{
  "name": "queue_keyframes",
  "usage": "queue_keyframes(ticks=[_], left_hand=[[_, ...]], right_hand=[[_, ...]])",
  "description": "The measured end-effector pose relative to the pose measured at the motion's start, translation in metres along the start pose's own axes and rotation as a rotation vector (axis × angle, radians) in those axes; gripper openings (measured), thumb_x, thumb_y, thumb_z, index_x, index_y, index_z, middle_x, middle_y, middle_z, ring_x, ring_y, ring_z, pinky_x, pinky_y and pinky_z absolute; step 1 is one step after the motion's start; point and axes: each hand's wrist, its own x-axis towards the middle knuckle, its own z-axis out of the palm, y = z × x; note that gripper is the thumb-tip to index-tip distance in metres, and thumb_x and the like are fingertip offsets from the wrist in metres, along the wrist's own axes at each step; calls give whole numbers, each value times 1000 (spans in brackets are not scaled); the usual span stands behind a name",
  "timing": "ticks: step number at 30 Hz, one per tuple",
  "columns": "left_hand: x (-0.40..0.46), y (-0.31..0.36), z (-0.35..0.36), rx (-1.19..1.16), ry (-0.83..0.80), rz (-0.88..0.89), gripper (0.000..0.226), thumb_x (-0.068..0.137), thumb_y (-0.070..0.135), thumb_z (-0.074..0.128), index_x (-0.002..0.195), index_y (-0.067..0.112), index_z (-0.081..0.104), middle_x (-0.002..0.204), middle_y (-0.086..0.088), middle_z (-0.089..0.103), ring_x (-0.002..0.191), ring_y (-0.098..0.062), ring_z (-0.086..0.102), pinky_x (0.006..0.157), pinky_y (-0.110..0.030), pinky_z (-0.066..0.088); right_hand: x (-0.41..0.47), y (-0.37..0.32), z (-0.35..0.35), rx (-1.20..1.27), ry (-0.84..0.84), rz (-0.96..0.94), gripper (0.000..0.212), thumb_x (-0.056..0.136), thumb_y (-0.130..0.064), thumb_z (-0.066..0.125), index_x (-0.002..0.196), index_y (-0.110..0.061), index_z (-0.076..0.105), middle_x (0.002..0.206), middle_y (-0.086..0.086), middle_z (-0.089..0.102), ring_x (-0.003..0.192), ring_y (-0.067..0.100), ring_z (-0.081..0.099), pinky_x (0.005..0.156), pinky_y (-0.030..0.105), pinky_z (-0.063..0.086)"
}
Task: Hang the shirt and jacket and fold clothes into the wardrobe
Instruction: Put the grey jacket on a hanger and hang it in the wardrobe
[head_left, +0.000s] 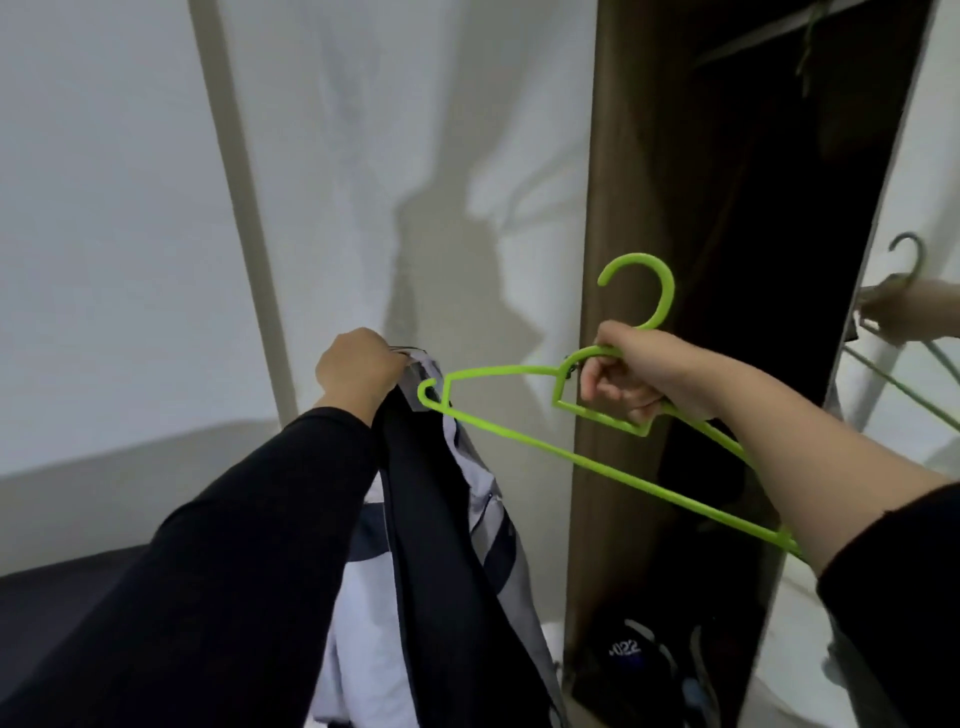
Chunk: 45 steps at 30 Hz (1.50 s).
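The jacket (441, 545) is hanging down at the middle, dark outside and pale inside, with the left hand (358, 369) pinching its top edge. The green hanger (571, 452) is touching that edge with one tip, and the right hand (623, 379) is curling round it below the hook. The wardrobe (727, 208) is standing open behind.

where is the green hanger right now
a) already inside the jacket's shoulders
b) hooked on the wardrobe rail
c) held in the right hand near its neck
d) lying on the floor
c: the right hand grips the green hanger just below its hook, in front of the open wardrobe, while the left hand holds the jacket up by its collar.
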Motion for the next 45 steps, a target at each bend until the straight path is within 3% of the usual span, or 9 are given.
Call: queue_keyframes(ticks=[8,16,21,27,30,31,35,39,45], left_hand=[[-4,63,-5,84,5,359,22,82,37,61,97,26,72,98,-2,69,97,-28,63,68,-28,43],[14,30,-36,121,-28,565,43,73,-6,44,93,19,72,98,-3,71,98,-26,62,78,-36,52],[10,28,-33,317,219,761,29,87,11,50,109,24,65,101,-2,68,101,-27,56,63,-30,37],[17,7,-50,313,257,833,23,86,15,55,103,24,67,93,7,69,101,-20,47,61,-28,35],[8,12,-40,205,232,860,21,82,15,59,99,24,69,84,10,63,98,-20,49,60,-28,36],[4,17,-36,152,233,863,20,81,15,61,98,23,69,78,10,57,97,-21,51,60,-29,39],[-1,24,-37,58,199,817,20,79,16,66,97,22,71,74,10,43,93,-17,50,67,-33,47],[13,-2,-36,275,53,802,27,83,16,65,109,19,64,99,2,61,96,-17,41,69,-31,44],[16,-50,-25,274,94,367,35,85,2,48,114,18,59,109,-7,53,95,-32,56,64,-34,42]], right_hand=[[21,5,35,-30,12,-30,52,95,-30,24,65,-7,60,50,-1,39,35,10,18,44,21,18],[39,-17,39,-36,155,-58,42,93,-30,31,60,-13,49,49,0,39,35,12,21,42,17,20],[54,-20,70,14,126,-23,9,90,-25,30,94,-19,37,57,4,44,35,12,18,45,17,17],[55,-16,71,-51,35,-4,45,96,-25,27,138,-10,30,44,0,44,36,10,16,44,18,15],[59,-26,88,-65,1,-39,37,96,-25,27,128,-6,21,47,3,45,34,10,18,44,18,16],[59,-28,95,-74,-26,-39,13,96,-24,27,84,-20,28,48,5,46,33,10,19,43,18,16],[70,-22,99,-87,146,-60,38,92,-22,37,55,-16,36,34,-4,37,31,13,25,40,19,21],[71,-36,84,-126,232,-90,39,92,-25,38,54,-17,35,28,-10,34,34,14,27,39,20,22],[69,-52,73,-204,248,-87,37,91,-26,38,56,-17,32,43,0,33,39,16,23,43,21,20]])
